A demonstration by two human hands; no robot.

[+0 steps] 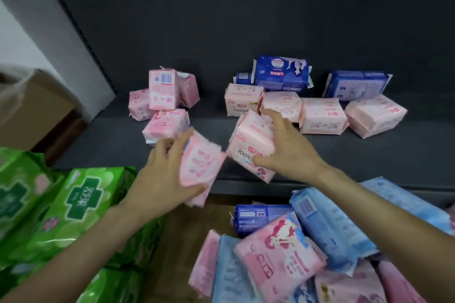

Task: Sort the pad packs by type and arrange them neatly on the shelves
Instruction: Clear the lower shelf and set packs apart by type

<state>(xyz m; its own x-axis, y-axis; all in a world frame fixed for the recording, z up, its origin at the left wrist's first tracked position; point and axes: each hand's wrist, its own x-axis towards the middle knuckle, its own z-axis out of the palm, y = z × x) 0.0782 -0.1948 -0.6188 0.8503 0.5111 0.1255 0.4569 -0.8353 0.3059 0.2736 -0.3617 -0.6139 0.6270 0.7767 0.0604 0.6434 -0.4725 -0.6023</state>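
Overhanging shelf edge: pale pink pack.

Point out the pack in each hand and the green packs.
Pink plastic pad pack (200,167), head view, front face, left hand.
Pale pink "100%" pad pack (248,145), head view, printed face, right hand.
Green plastic pad packs (83,199), head view, cross logo.

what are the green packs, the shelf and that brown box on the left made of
Green packs: thin glossy plastic film, going by the glare and soft creases.
Shelf: dark, matte and hard; painted metal or laminate, cannot tell which.
Brown box: looks like plain matte cardboard, though blurred.
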